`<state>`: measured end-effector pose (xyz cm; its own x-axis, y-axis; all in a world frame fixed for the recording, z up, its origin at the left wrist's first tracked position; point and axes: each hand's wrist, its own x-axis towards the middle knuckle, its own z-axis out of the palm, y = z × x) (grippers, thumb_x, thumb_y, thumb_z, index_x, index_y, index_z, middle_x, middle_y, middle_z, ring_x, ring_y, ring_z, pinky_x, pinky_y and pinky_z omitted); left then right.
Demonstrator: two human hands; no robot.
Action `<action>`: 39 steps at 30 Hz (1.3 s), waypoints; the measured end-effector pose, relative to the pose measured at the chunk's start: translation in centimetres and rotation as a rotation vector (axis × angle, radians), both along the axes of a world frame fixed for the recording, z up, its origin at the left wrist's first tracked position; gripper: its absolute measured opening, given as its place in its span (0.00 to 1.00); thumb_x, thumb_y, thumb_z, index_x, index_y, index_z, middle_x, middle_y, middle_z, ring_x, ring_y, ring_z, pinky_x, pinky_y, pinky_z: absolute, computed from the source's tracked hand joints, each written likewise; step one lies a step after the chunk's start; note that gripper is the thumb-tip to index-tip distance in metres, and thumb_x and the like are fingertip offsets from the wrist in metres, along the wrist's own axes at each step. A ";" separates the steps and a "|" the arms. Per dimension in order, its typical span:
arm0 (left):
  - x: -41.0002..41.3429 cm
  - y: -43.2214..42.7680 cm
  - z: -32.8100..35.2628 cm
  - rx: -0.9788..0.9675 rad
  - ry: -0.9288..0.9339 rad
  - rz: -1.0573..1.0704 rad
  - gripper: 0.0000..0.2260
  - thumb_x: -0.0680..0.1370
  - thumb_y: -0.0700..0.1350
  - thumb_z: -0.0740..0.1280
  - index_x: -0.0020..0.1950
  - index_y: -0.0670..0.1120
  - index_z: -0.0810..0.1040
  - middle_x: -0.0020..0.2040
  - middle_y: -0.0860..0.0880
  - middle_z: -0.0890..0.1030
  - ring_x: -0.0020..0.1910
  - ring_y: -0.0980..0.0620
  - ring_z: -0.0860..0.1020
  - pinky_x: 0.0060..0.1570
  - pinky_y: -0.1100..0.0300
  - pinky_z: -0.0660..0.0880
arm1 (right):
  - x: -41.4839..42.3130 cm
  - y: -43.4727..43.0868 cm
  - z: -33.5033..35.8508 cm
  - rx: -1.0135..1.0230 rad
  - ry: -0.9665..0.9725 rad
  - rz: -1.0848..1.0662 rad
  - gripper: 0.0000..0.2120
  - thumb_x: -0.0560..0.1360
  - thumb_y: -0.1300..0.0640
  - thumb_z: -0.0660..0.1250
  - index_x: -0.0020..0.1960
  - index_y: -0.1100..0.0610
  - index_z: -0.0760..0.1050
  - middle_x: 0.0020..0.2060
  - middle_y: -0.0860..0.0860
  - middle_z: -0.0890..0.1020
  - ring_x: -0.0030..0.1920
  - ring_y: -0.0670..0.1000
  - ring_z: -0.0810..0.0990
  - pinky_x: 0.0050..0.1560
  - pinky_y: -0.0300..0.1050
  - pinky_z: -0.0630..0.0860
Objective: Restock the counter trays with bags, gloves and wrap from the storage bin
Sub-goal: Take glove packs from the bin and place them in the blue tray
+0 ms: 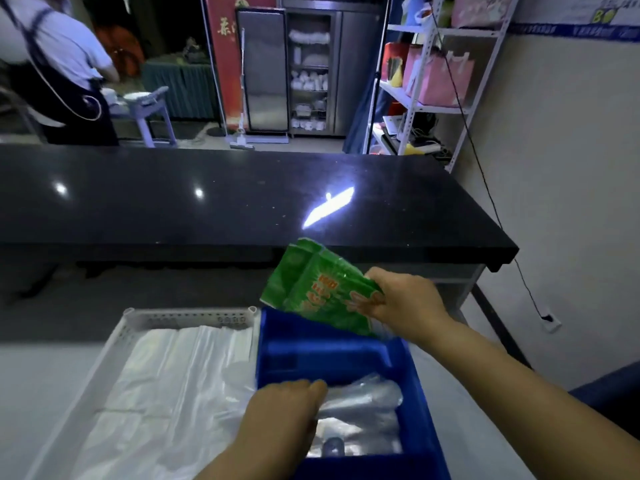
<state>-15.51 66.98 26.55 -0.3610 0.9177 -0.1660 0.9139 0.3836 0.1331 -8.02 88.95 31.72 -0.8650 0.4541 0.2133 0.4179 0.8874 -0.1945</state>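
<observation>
Green packet (pixel 318 289) up in the air, tilted, its lower edge right at the far rim of the blue bin (pixel 412 375). The right hand (pixel 405 303) pinches it by one corner, fingers pressed flat on the printed face and thumb hidden behind. The left hand (pixel 284 410) is down inside the near end of the bin, fingers bent onto the clear plastic packs (pixel 360 407); from where I stand I cannot tell whether it has closed on one or only rests there.

Just beside the bin, touching its left wall, sits the white tray (pixel 187 315), already lined with folded clear bags (pixel 166 375). The black counter (pixel 242 199) runs behind both.

To my eye this is the lift-out. A corner pinch on slick film looks slippery, so a fuller grip across the packet's width would serve better before it swings left. Lift it well clear of the bin wall first, then lay it flat in the tray rather than dropping it on edge.
</observation>
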 end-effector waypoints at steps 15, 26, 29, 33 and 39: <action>-0.7 -3.3 0.6 -0.007 -0.093 0.104 0.07 0.74 0.43 0.58 0.51 0.51 0.67 0.53 0.47 0.77 0.52 0.43 0.74 0.42 0.56 0.65 | -7.1 1.2 -4.2 -0.131 -0.470 0.170 0.21 0.65 0.44 0.74 0.53 0.47 0.71 0.43 0.45 0.78 0.43 0.50 0.76 0.39 0.46 0.72; -2.3 -1.4 0.1 0.057 0.012 0.113 0.03 0.74 0.44 0.59 0.46 0.50 0.68 0.49 0.48 0.80 0.49 0.42 0.77 0.38 0.54 0.68 | -3.6 -2.8 -1.3 -0.098 0.059 0.283 0.16 0.72 0.48 0.69 0.59 0.51 0.77 0.52 0.49 0.83 0.52 0.52 0.79 0.54 0.50 0.75; -3.0 0.3 0.4 0.080 0.030 0.124 0.06 0.75 0.46 0.61 0.51 0.49 0.71 0.50 0.47 0.80 0.50 0.42 0.77 0.41 0.53 0.70 | -0.8 -5.6 -1.5 -0.115 0.041 0.435 0.22 0.68 0.41 0.68 0.58 0.51 0.78 0.51 0.50 0.84 0.54 0.50 0.80 0.60 0.50 0.73; -3.1 2.6 0.7 0.142 0.017 0.113 0.09 0.73 0.47 0.63 0.53 0.50 0.73 0.50 0.48 0.81 0.50 0.43 0.78 0.40 0.55 0.70 | 1.1 -6.3 -3.8 0.173 0.007 0.438 0.21 0.61 0.47 0.76 0.52 0.50 0.79 0.41 0.46 0.85 0.43 0.48 0.82 0.51 0.46 0.78; -5.4 4.8 1.1 0.309 0.145 0.023 0.06 0.70 0.45 0.67 0.45 0.48 0.74 0.42 0.47 0.82 0.42 0.43 0.79 0.33 0.58 0.64 | 1.6 -2.6 -4.6 0.283 0.254 0.262 0.04 0.65 0.61 0.71 0.35 0.54 0.78 0.27 0.50 0.81 0.28 0.51 0.77 0.37 0.43 0.76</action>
<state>-20.89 71.82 27.64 -0.3814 0.9081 0.1727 0.9235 0.3659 0.1154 -6.40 86.34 27.08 -0.8470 0.1198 0.5179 0.1423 0.9898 0.0038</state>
